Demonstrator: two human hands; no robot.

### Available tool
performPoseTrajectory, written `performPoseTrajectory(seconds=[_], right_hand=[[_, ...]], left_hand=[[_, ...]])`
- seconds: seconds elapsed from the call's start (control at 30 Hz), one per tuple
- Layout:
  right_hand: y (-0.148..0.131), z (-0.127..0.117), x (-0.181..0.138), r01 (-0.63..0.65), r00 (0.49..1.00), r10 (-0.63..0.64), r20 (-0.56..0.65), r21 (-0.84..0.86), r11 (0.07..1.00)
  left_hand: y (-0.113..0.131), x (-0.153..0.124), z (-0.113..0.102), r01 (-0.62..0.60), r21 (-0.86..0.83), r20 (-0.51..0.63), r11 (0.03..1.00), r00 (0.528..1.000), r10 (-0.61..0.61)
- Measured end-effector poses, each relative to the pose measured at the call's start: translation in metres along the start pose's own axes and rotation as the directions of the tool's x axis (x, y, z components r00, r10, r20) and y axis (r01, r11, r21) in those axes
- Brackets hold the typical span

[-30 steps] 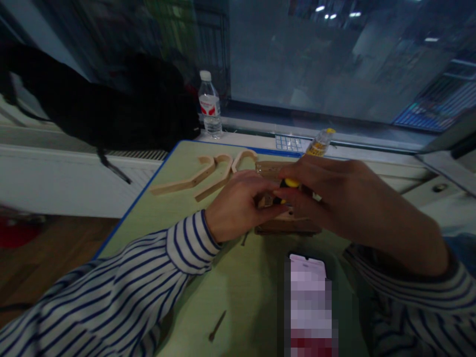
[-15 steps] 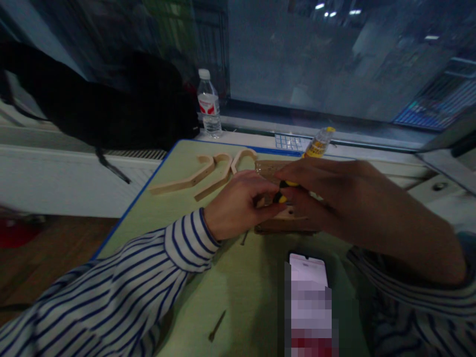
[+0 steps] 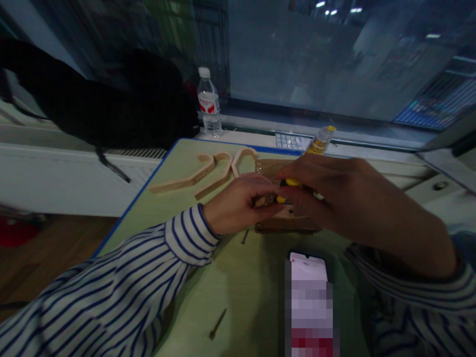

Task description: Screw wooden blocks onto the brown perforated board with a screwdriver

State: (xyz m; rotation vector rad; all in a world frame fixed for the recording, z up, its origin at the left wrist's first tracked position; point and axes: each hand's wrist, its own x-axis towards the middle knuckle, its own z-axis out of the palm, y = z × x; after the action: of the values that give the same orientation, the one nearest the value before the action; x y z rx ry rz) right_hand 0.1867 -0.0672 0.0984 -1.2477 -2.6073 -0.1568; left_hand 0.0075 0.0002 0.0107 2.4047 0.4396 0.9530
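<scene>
My right hand [image 3: 320,193] is closed around the yellow-and-black handle of a screwdriver [image 3: 292,182], over a pale wooden piece with a dark hole [image 3: 291,211]. From the left, the thumb and forefinger of my left hand [image 3: 245,201] close on the lower part of the same handle. The screwdriver's tip is hidden by my fingers. Under the wooden piece lies a brown box-like block [image 3: 286,226], partly covered by my hands. One screw [image 3: 244,237] rests beside the block, and another screw [image 3: 217,324] lies nearer to me.
Curved wooden hooks [image 3: 213,186] lie at the table's [image 3: 201,297] back left. A phone [image 3: 309,270] is in front of the block. Behind stand a water bottle [image 3: 209,104] and a yellow-capped bottle [image 3: 320,140]. A black bag [image 3: 111,104] sits by the window.
The screwdriver handle has turned slightly, showing its yellow and black stripes differently. My right fingers have shifted a little; my left hand stays almost in place.
</scene>
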Motion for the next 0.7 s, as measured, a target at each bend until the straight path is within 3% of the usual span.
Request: performPoseTrajectory(seconds=[0.47, 0.7], right_hand=[[-0.0007, -0.0008, 0.0021, -0.022, 1.000, 0.022, 0.015, -0.026, 0.999], [0.0004, 0.0002, 0.0024, -0.014, 1.000, 0.014, 0.005, -0.049, 0.999]], left_hand=[[0.0010, 0.0006, 0.0002, 0.029, -0.022, 0.030, 0.999, 0.999, -0.028], [0.0031, -0.0007, 0.0007, 0.059, 0.090, -0.066, 0.994, 0.996, -0.053]])
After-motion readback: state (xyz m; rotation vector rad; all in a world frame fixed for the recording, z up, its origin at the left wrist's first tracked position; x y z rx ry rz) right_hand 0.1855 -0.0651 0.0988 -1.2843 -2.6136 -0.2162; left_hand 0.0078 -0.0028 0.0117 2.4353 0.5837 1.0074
